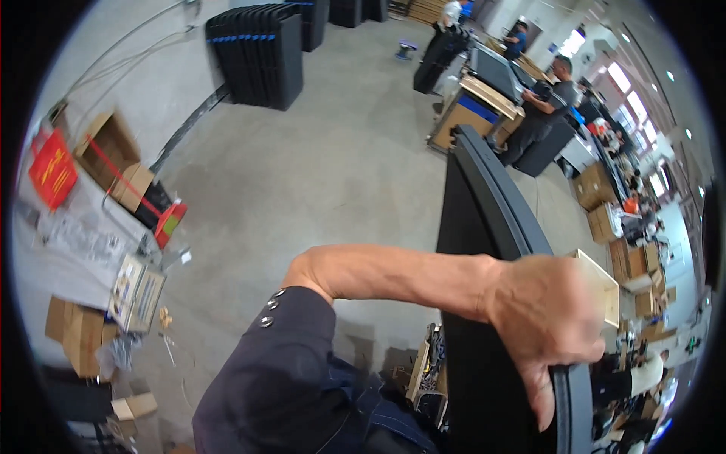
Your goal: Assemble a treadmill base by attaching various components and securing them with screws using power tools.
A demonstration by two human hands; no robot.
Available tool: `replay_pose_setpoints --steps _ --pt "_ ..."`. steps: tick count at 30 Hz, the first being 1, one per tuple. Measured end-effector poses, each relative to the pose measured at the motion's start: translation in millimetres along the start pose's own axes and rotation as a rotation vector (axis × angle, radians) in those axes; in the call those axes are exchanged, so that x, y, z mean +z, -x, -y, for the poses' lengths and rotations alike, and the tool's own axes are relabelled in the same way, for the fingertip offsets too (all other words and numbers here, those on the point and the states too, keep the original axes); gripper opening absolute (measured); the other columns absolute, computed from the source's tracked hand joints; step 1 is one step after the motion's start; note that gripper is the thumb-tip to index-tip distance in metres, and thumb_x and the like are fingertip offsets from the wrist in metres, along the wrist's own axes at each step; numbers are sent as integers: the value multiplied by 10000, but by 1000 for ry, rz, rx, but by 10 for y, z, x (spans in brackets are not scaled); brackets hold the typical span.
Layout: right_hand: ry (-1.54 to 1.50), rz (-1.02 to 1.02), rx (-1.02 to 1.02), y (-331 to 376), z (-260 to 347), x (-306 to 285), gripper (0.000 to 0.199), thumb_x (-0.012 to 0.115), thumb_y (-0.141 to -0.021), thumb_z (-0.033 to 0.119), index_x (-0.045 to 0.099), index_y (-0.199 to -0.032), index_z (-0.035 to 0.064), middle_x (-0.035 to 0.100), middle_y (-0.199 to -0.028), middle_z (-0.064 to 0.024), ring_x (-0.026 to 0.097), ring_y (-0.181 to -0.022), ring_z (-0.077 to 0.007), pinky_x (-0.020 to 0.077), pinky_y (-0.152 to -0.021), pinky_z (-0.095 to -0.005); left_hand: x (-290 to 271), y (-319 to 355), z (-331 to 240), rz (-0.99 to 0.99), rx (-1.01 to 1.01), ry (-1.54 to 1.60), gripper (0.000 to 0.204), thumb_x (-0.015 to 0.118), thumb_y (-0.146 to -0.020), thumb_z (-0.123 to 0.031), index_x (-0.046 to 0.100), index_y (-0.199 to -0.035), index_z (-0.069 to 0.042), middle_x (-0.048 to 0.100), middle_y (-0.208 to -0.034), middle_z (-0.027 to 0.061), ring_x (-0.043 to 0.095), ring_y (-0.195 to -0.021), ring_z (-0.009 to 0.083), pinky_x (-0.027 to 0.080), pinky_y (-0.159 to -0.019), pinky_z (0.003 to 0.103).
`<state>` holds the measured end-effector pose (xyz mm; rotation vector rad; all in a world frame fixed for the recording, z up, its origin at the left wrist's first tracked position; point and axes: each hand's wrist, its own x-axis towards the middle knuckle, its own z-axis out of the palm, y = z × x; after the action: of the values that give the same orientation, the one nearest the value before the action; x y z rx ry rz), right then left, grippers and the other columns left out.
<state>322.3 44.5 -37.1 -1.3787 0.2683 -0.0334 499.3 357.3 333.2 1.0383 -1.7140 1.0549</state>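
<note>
My left hand (541,310) reaches across from the left, its bare forearm coming out of a dark sleeve (280,356) with metal snaps. The fingers are wrapped over the top edge of a large flat black panel (480,219), with the thumb pressed down along its near-left face. The panel stands on edge, running away from me, and has a raised, ridged rim. My fingertips are hidden behind the rim and blurred. My right hand is out of view.
A row of black panels with blue marks (261,57) stands by the left wall. Cardboard boxes (79,333) and a red bag (53,168) lie at left. A wooden crate (599,286) sits beyond my hand. A person (543,106) works at a bench (463,121) far right.
</note>
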Motion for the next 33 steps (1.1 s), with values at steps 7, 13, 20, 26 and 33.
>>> replay_pose_setpoints --steps 7,13,20,26,33 --pt "65 -304 -66 -672 -211 343 486 437 -1072 480 645 -1183 56 637 -1199 -121 576 -1116 -255 476 -966 -417 -217 322 654 -155 -163 332 706 674 -868 -546 564 -1259 30 638 -980 239 651 -964 399 503 -865 488" --pt "147 -345 -88 -2251 -307 311 504 437 -1069 501 661 -1152 57 650 -1167 -117 587 -1086 -249 484 -942 -412 -622 779 1987 131 -614 650 581 546 -953 -335 441 -1462 -74 555 -952 133 558 -888 241 498 -758 371" --pt "242 -211 -74 -4871 -34 374 529 437 -1066 526 679 -1116 58 664 -1129 -112 601 -1052 -242 493 -913 -407 -831 2956 4514 -217 -1560 966 441 434 -1105 -432 611 -1225 -46 593 -1014 -9 528 -972 89 439 -899 267" --pt "377 -349 -61 -6122 137 588 552 437 -1064 547 694 -1085 59 676 -1097 -108 612 -1022 -236 501 -889 -403 -1406 4790 5437 -707 -2012 931 476 461 -1082 -429 637 -1307 -49 659 -1254 55 593 -1159 154 453 -1042 323" --pt "515 -635 6 -6607 255 1315 581 437 -1061 572 712 -1050 60 691 -1059 -103 626 -987 -229 510 -860 -398 -2450 7400 6281 -652 -2068 803 490 509 -1051 -473 634 -1292 -65 683 -1234 75 659 -1117 201 548 -977 369"
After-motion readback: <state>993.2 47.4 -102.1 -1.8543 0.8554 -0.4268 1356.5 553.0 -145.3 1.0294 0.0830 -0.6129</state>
